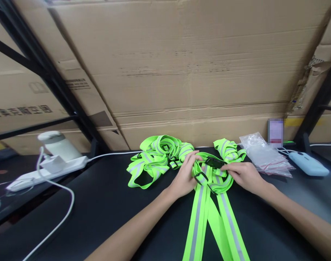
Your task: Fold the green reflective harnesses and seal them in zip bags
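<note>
A: Reflective strap (209, 206) — where is it placed against each hand?

B: It is held between both. The left hand (185, 177) is closed on its bunched upper part from the left side; the right hand (243, 176) is pinched on the same bunch from the right, near a black buckle (215, 162). Long tails are laid down the table (105, 203) toward the camera, between the forearms.

A: Material, shape?

B: Neon-green flat webbing, a grey reflective stripe run down the middle, soft and looped at the top, straight below. Buckle is matte black plastic.

A: Anything beside it?

B: A pile of similar straps (157, 157) is tangled just left of the left hand, touching the held one or not cannot be told. Clear plastic bags (265, 156), crinkled, are seen right of the right hand. A white power strip (45, 172) with cable is set well apart at left. Table surface is dark, smooth.
</note>
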